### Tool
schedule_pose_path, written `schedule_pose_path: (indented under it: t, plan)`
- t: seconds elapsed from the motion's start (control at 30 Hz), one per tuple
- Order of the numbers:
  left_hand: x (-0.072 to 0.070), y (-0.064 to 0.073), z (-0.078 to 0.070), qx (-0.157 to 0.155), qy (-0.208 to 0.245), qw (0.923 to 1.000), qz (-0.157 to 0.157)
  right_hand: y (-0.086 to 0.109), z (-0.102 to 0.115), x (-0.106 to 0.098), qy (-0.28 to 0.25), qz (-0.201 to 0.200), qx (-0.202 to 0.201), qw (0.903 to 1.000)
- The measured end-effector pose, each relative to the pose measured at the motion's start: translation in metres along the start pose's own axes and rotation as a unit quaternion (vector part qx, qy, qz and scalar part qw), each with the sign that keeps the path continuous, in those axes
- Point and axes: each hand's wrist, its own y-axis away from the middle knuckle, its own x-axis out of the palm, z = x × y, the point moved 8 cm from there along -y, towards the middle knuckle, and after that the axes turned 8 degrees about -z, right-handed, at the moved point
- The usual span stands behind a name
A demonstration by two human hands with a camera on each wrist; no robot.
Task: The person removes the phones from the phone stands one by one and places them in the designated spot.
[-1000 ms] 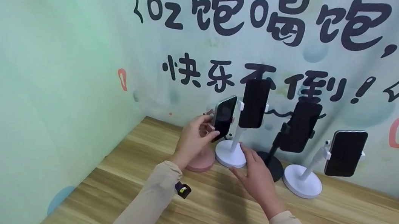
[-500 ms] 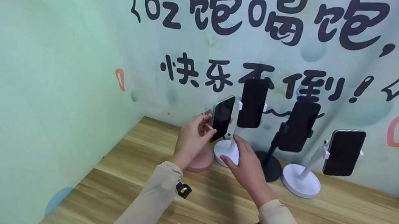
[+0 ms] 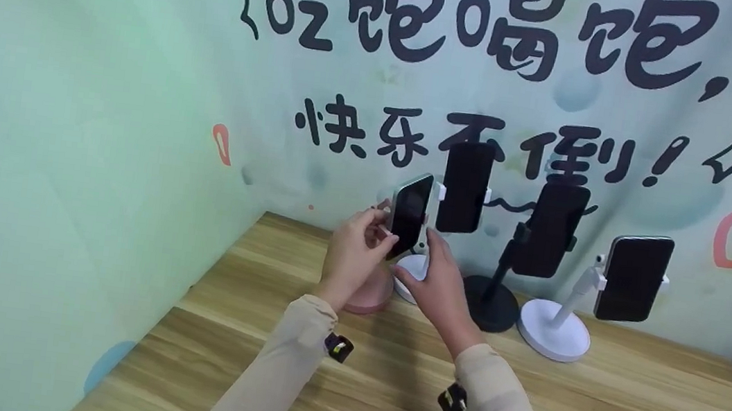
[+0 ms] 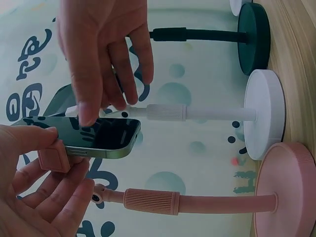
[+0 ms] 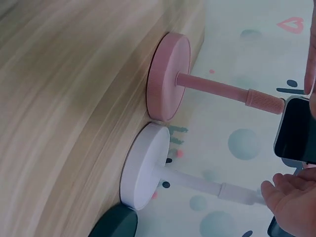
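Note:
At the left end of a row of phone stands, my left hand (image 3: 353,253) pinches the pink clamp (image 4: 53,157) of the pink phone stand (image 4: 227,203). A phone with a pale green frame (image 3: 410,214) sits in that clamp, turned at an angle. My right hand (image 3: 443,292) is just right of this phone, fingers extended and thumb apart. In the left wrist view its thumb overlaps the screen; whether it touches is unclear. Behind the right hand stands a white phone stand (image 5: 143,168), partly hidden, carrying a dark phone (image 3: 466,186).
Right of the hands, a black phone stand (image 3: 496,312) carries a phone (image 3: 551,232). Farther right, another white stand (image 3: 553,330) holds a phone (image 3: 634,277). All stand on a wooden table (image 3: 385,389) before a printed backdrop (image 3: 353,78), with a pale green wall (image 3: 68,127) at left.
My right hand has moved left and a little up, from beside the white stand's base to the pink stand's phone. The left hand keeps its hold on the pink clamp.

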Motion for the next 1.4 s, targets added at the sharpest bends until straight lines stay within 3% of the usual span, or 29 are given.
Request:
schedule_pose_path:
  t: [0.13, 0.27, 0.4, 0.63, 0.93, 1.4]
  plan:
    - [-0.003, 0.000, 0.000, -0.005, -0.009, 0.9999, -0.002, -0.006, 0.005, 0.008, -0.042, -0.009, 0.006, 0.9991]
    - [-0.004, 0.002, -0.001, 0.001, -0.060, 0.9982, -0.001, -0.008, 0.006, 0.013, -0.100, -0.017, 0.022, 0.9946]
    - [-0.005, 0.003, -0.005, 0.016, -0.106, 0.9943, -0.005, -0.010, 0.007, 0.015, -0.151, -0.029, 0.026, 0.9878]
    - [0.000, 0.003, -0.007, 0.025, -0.122, 0.9922, 0.003, -0.014, 0.003, 0.021, -0.233, -0.061, 0.038, 0.9697]
    - [0.002, 0.003, -0.008, 0.032, -0.131, 0.9909, 0.001, -0.015, 0.002, 0.020, -0.218, -0.104, 0.053, 0.9689]
    - [0.000, 0.004, -0.009, 0.043, -0.140, 0.9892, 0.003, -0.017, -0.001, 0.018, -0.194, -0.133, 0.046, 0.9710]
